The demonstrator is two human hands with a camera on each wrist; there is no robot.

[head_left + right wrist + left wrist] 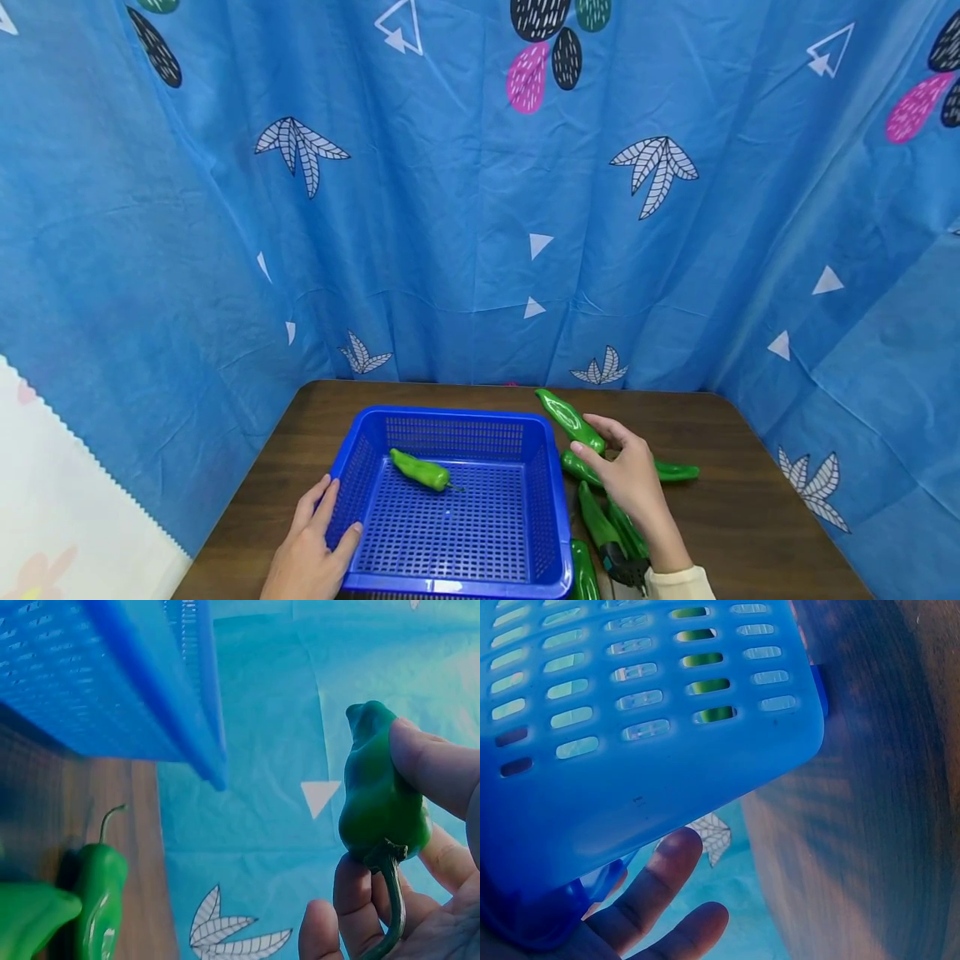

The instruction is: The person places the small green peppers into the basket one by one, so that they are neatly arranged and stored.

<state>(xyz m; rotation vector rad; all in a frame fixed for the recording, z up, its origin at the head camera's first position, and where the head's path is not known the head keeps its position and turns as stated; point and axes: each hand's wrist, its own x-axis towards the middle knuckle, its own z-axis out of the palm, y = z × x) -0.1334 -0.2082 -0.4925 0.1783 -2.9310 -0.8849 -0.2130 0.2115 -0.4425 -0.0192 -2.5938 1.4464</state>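
A blue plastic basket (pixel 450 587) with slotted walls stands on the table, and one light green pepper (pixel 420 471) lies inside, toward its back left. My left hand (pixel 313 542) holds the basket's left rim, thumb on the inner side and fingers outside, as the left wrist view also shows. Between thumb and fingers of my right hand (pixel 626 467) is a green pepper (pixel 382 784), raised beside the basket's right back corner. Its curved stem points down toward the palm in the right wrist view. Several more green peppers (pixel 597 517) lie on the table below that hand.
The brown wooden table (pixel 750 500) ends at a blue patterned curtain (pixel 480 208) behind and at the sides. A small black object (pixel 622 567) sits by the right wrist, over the peppers. One pepper (pixel 583 571) lies close along the basket's right side.
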